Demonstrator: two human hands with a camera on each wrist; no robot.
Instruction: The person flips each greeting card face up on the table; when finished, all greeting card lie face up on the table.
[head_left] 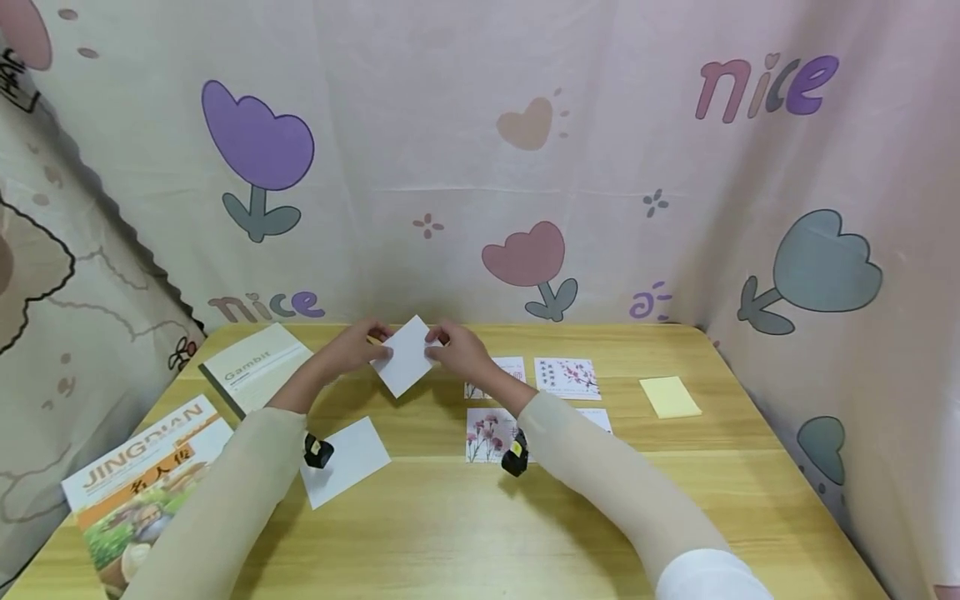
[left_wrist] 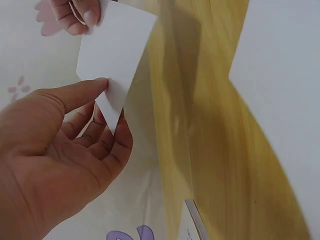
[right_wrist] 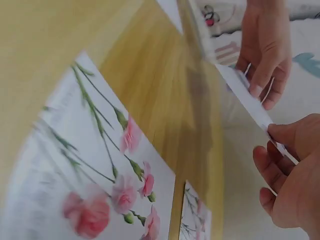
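In the head view, a white card [head_left: 405, 360] is held up above the far part of the table, turned like a diamond. My left hand [head_left: 351, 345] pinches its left corner, the thumb lying on the blank face in the left wrist view. The right hand [head_left: 461, 357] pinches the opposite corner between thumb and fingers. Seen from the right wrist, the card [right_wrist: 245, 95] appears nearly edge-on. Below my left forearm lies another blank white card [head_left: 348, 461]. Under and beside the right forearm are several flower-printed cards [head_left: 567, 379], partly hidden by the arm.
A yellow sticky-note pad [head_left: 670, 397] lies at the right. On the left are a book marked Gambit [head_left: 258, 362] and a magazine with a colourful cover [head_left: 146, 483]. A patterned curtain [head_left: 420, 167] hangs right behind the table's [head_left: 450, 525] far edge.
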